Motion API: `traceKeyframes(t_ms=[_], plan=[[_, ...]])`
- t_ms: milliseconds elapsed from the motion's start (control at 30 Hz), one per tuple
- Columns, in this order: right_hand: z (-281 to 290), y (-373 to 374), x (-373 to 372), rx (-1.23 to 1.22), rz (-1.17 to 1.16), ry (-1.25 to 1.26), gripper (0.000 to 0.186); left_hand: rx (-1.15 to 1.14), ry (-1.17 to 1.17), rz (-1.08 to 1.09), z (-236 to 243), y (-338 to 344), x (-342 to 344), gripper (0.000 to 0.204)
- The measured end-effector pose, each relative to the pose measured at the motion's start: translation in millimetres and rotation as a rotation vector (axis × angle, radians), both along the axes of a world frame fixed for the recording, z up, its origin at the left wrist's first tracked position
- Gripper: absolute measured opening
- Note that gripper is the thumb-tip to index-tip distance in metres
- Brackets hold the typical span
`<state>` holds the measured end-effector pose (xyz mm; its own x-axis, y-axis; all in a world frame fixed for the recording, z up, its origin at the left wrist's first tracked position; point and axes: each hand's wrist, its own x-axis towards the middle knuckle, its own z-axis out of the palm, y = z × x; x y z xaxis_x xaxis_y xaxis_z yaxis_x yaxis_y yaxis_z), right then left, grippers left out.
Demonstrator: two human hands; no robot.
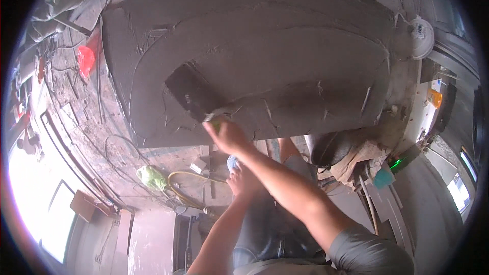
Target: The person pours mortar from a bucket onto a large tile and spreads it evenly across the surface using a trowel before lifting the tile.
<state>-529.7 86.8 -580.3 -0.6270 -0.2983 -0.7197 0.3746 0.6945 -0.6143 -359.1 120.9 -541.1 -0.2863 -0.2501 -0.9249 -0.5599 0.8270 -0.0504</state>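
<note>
Trowel [189, 90]: part covered by my right grip [226, 136]. Pale-blue item [232, 162] at my left grip [242, 181]: partly hidden, kind unclear. My left forearm [218, 239]: cut by lower edge.

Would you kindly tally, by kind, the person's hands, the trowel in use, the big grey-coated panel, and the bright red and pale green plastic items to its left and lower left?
Hands: 2 (left hand, right hand)
Trowel: 1
Grey-coated panel: 1
Plastic items: 2 (red plastic, pale green plastic)
Total: 6

Grey short sleeve [369, 250]; dark bluish trousers [260, 231]; right hand [227, 137] ungloved.
</note>
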Motion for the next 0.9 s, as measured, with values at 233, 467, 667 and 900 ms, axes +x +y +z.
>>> traceKeyframes(t_ms=[233,467,667,900], plan=[[19.7,-32.7,38.4,0.013,0.149,0.141,0.036,0.136,0.019,-0.064,-19.5,-2.0,45.7,0.077],[11.9,146.8,15.8,0.292,-0.112,0.336,0.038,-0.119,-0.076,-0.023,-1.9,3.6,19.3,0.076],[4.2,336.3,-50.4,0.472,-0.642,0.219,0.059,-0.11,-0.111,-0.087,3.0,25.2,-2.1,0.07],[5.2,475.1,-35.7,0.21,-1.351,-0.046,0.048,-0.152,-0.102,-0.109,5.4,24.0,-4.0,0.076]])
